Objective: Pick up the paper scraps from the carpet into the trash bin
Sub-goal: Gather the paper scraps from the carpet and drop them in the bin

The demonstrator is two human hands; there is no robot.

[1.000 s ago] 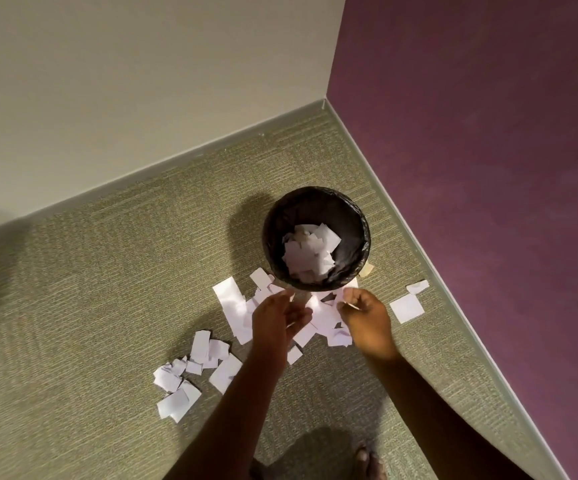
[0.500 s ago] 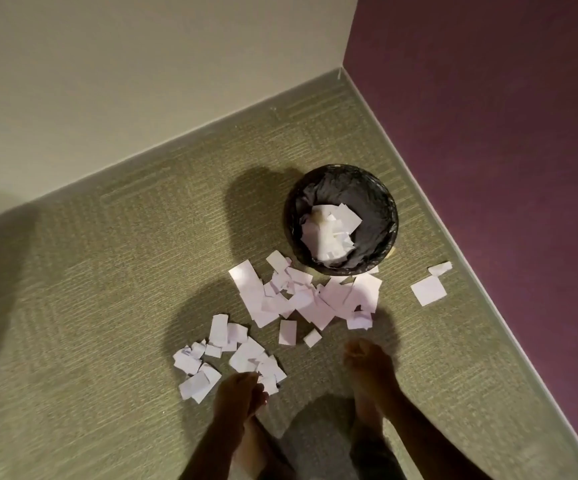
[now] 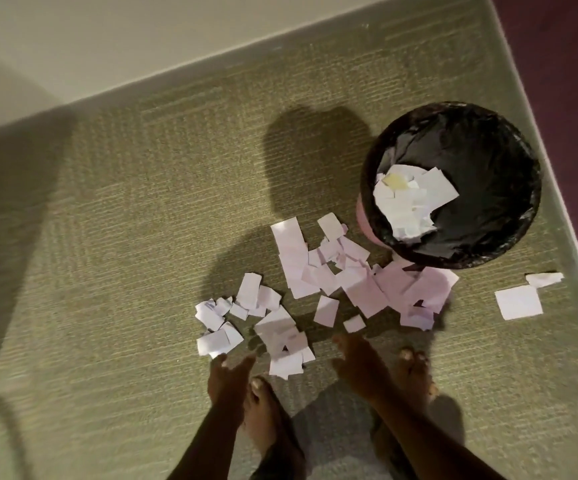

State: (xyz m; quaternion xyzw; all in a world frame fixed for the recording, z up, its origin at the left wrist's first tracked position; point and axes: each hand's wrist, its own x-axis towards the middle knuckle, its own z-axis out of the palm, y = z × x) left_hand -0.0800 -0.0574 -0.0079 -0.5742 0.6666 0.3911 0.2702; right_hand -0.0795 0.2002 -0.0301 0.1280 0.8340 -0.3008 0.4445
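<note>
White paper scraps (image 3: 363, 292) lie strewn on the olive ribbed carpet (image 3: 142, 237) beside the round black-lined trash bin (image 3: 488, 150), both hands, left (image 3: 230, 372) and right (image 3: 353, 358), hovering open-fingered and empty, so best rake the near pile together, then scoop.

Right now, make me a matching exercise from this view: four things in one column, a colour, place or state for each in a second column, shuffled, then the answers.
Things
1. trash bin
2. lone square scrap
3. left hand
4. right-side wall

Descriptions
A. purple
B. open, holding nothing
C. black liner, paper inside
D. flat on the carpet, right of the main pile

Pairs: 1-C, 2-D, 3-B, 4-A
</note>
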